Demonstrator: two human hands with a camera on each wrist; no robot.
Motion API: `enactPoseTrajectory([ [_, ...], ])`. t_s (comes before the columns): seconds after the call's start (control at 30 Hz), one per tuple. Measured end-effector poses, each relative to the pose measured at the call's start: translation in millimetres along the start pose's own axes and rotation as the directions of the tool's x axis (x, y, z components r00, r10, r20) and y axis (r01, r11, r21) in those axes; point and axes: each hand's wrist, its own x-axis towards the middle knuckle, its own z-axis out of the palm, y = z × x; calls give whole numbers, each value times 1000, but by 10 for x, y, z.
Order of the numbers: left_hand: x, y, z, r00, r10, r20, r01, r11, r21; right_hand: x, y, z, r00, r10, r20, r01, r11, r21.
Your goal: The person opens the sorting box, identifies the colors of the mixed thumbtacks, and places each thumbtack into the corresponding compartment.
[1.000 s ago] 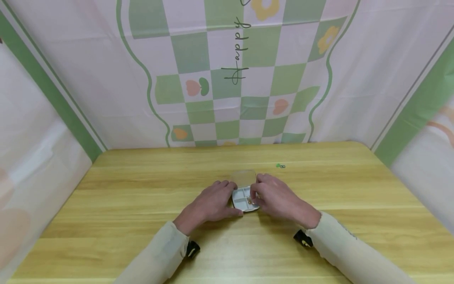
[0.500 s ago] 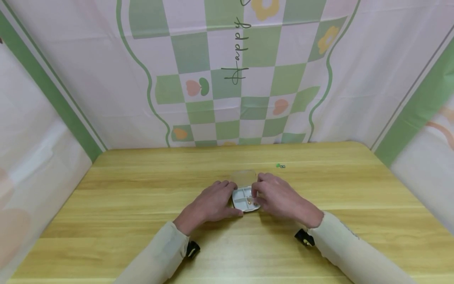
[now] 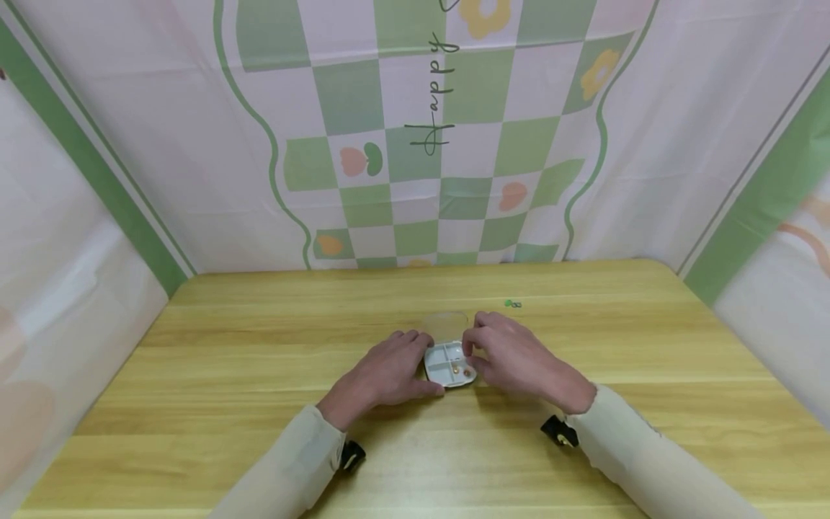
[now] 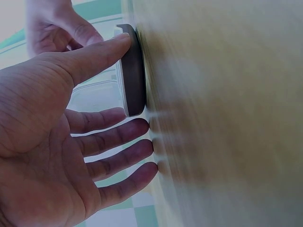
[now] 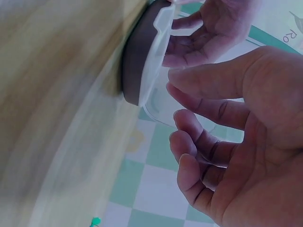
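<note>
A small white four-compartment pill box (image 3: 439,373) with a dark base (image 4: 135,71) sits on the table, its clear lid (image 3: 446,326) raised at the far side. My left hand (image 3: 392,371) holds it by the left part, thumb on the near edge and index finger towards the far side. Two tiny gold-brown pieces (image 3: 456,369) lie in the near right compartment; their kind is too small to tell. At the box's right edge hovers my right hand (image 3: 512,358), fingers loosely curled. Its thumb and index fingertips (image 5: 177,80) are close together, with nothing visible between them.
Farther back on the wooden table (image 3: 259,324), right of the box, lies a small green and dark object (image 3: 512,303). A patterned cloth (image 3: 415,202) hangs behind the table. Black wrist cameras (image 3: 352,455) are worn under both sleeves.
My right hand has drawn up and to the right from the near right compartment, uncovering a second small piece there. My left hand and the pill box have stayed in place.
</note>
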Motion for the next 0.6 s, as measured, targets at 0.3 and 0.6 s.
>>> enactPoseTrajectory([
  [0.3, 3, 3, 2, 1000, -11, 2, 11, 1000, -5, -6, 76, -133, 1000, 10, -9, -10, 1000, 17],
  [0.6, 1, 9, -8, 1000, -22, 11, 22, 1000, -5, -16, 201, -270, 999, 46, -20, -45, 997, 56],
])
